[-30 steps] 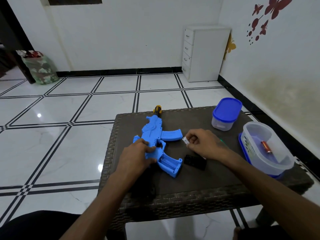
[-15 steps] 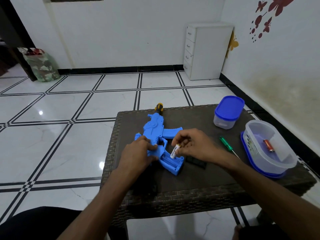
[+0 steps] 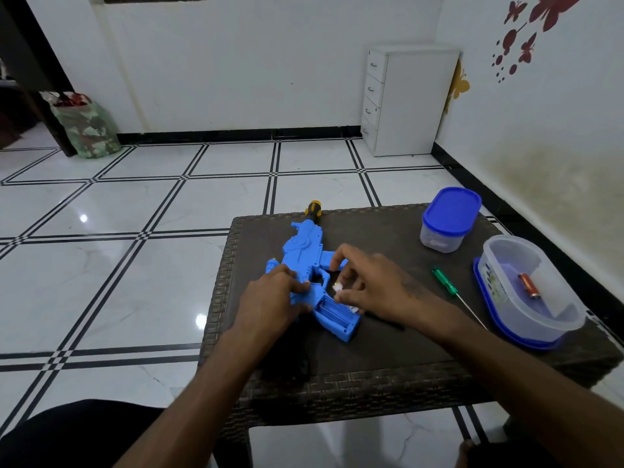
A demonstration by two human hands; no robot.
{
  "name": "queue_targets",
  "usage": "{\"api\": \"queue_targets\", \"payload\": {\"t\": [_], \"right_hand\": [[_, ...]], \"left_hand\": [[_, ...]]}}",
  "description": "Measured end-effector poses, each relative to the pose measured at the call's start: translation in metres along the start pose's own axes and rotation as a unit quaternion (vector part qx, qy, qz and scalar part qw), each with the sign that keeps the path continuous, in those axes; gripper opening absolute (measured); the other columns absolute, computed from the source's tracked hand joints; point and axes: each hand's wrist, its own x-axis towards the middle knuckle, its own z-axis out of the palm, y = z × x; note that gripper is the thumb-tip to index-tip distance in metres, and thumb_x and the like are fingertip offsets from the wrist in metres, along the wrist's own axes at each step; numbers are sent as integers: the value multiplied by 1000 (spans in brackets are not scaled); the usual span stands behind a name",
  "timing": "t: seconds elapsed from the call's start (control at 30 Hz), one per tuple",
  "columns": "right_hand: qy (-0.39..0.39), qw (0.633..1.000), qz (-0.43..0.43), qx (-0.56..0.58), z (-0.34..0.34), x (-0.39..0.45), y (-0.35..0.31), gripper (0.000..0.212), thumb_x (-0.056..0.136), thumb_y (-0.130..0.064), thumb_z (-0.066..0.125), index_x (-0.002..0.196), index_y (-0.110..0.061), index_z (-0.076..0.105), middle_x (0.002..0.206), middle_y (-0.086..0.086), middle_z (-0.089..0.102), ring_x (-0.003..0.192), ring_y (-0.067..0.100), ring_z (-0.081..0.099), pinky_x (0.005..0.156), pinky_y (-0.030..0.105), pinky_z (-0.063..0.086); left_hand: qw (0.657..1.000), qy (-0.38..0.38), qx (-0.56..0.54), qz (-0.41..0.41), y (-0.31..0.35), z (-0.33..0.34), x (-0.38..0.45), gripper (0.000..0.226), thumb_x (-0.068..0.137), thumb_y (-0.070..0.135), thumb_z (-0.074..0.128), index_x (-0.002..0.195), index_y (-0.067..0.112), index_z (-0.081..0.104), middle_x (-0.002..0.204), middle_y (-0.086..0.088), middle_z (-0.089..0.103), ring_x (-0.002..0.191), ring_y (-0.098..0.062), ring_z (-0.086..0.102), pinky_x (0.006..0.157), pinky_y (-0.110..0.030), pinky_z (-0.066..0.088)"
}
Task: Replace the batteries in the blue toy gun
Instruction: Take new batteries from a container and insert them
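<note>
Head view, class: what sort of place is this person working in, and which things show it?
Probably a room in a home: a low wicker table on a tiled floor, a white drawer unit, and butterfly wall stickers.

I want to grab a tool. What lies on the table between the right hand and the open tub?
In the head view, a green-handled screwdriver lies on the table between the right hand and the open tub.

Screwdriver (image 3: 445, 285) lies on table (image 3: 388, 231) between gun (image 3: 304, 251) and tub (image 3: 526, 292).

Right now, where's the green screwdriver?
The green screwdriver lies on the table on the right, between the right hand and the open clear container.
</note>
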Motion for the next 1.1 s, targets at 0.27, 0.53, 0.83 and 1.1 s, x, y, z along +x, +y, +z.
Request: {"api": "queue_targets", "payload": {"t": [0.27,0.53,0.83,1.1], "right_hand": [[-87,982,-23,-164,7,4,-8,23,83,-19,77,105,-22,76,100,-8,74,83,0,61,70,15,45],[-144,977,-10,-158,3,3,-12,28,85,-13,74,113,-18,75,107,-6,75,87,1,65,81,21,53],[-129,967,-55,-212,12,5,-4,27,83,-11,74,107,-22,70,104,-9,68,98,11,60,85,31,51],[-28,981,-85,-171,29,13,0,31,81,-26,71,90,-27,42,79,-12,46,78,14,46,67,36,45]], "left_hand": [[1000,-7,-9,-2,0,0,0,47,84,44,69,129,37,59,141,11,47,125,-12,48,97,-34,43],[1000,-7,-9,-1,0,0,0,47,84,44,69,130,37,59,142,9,46,126,-12,48,97,-34,43],[1000,-8,-9,-1,-1,3,-1,46,85,43,68,130,37,59,142,9,46,125,-15,48,98,-35,42],[1000,-7,-14,-1,0,4,-2,43,88,40,65,131,36,58,140,8,46,126,-14,46,97,-33,41]]}}
